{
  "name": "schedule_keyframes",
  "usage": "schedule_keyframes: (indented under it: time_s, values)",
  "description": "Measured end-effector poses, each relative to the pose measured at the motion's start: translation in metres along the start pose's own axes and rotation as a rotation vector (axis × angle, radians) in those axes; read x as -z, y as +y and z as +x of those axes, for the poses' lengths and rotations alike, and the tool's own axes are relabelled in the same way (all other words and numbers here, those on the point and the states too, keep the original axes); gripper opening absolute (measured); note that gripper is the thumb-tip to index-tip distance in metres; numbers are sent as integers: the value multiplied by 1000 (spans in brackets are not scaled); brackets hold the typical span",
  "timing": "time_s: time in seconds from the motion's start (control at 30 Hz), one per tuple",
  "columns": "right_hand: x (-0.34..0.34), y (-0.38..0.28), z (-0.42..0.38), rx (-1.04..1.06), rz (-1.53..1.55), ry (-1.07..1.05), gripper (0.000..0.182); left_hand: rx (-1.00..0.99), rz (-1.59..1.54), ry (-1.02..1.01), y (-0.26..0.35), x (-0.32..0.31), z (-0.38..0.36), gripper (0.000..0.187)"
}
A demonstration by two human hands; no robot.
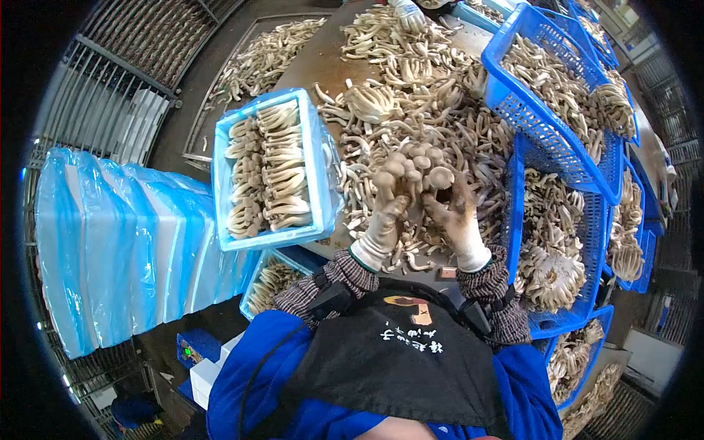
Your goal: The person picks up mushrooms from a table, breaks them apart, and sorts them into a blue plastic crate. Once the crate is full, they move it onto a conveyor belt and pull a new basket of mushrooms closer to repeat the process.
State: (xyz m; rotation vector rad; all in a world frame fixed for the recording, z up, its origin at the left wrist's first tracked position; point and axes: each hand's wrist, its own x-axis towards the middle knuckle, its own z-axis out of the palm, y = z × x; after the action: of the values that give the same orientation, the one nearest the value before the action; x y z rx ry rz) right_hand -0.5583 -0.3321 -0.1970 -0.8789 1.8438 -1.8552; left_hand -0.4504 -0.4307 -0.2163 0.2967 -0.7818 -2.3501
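Observation:
Both hands wear white gloves with brown-stained fingers, close together over the near edge of the mushroom pile [469, 121]. My left hand [383, 224] is closed around the left side of a cluster of brown-capped mushrooms [418, 165]. My right hand [456, 220] has its fingers curled against the right side of the same cluster, near a large round cap. The caps face up towards me. Left of my hands, a light-blue lined box [317, 165] holds mushrooms laid in neat rows. Loose stems lie on the table around and below the hands.
Blue plastic baskets [511, 242] full of mushrooms are stacked on the right. Blue-wrapped white boxes [110, 242] stand in a row at left. Another person's gloved hand [408, 15] is at the table's far end. A tray of stems [202, 121] lies at upper left.

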Motion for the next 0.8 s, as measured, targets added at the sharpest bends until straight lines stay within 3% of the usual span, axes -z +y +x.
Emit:
schedule_keyframes:
  time_s: [0.07, 0.17, 0.2, 0.23, 0.3, 0.33, 0.37, 0.43, 0.47, 0.5, 0.57, 0.6, 0.63, 0.67, 0.7, 0.73, 0.8]
  values:
    - [-3, 1, 3, -125, 157, -88, 53, 98, -98, 13, 13, 9, 5, 58]
    - [-12, -19, 6, -246, 366, -12, 54, 165, -230, 62, 25, 16, 7, 55]
    - [-15, -19, 6, -288, 372, 73, 39, 173, -177, 40, 24, 22, 8, 55]
    - [-14, -14, 7, -287, 373, 79, 39, 181, -124, 17, 23, 26, 9, 56]
    - [-8, 13, 7, -146, -22, 194, 35, 111, -85, -15, 21, 29, 9, 53]
    - [1, 40, 9, -80, -5, 166, 46, 204, -75, 21, 19, 40, 9, 53]
    - [5, 41, 14, -81, -7, 175, 46, 295, -65, 58, 21, 39, 10, 53]
    - [14, 42, 20, -43, -11, 110, 25, 210, -32, 70, 20, 33, 12, 57]
    - [19, 49, 12, -111, 63, -25, 44, 106, 84, -36, 17, 37, 16, 60]
    - [15, 38, 8, -115, 60, -20, 44, 0, 199, -141, 16, 35, 19, 62]
    - [1, 12, 2, -339, 723, 84, 66, 92, 253, -220, 20, 33, 23, 61]
    - [1, -3, 0, -129, 289, -121, 74, 64, 364, -305, 8, 49, 30, 59]
    - [1, 13, -7, -266, 780, -126, 64, 36, 474, -390, -5, 65, 34, 58]
    - [0, 7, -5, -210, 888, -221, 60, 180, 582, -226, 14, 32, 28, 52]
    - [-1, 2, -1, -151, 995, -317, 57, 137, 466, -294, 31, 7, 25, 66]
    - [-2, 6, 1, -538, 1029, -34, 58, 163, 509, -255, 33, 5, 28, 64]
    - [2, 37, -1, -425, 1038, -94, 58, 188, 552, -214, 32, 9, 38, 63]
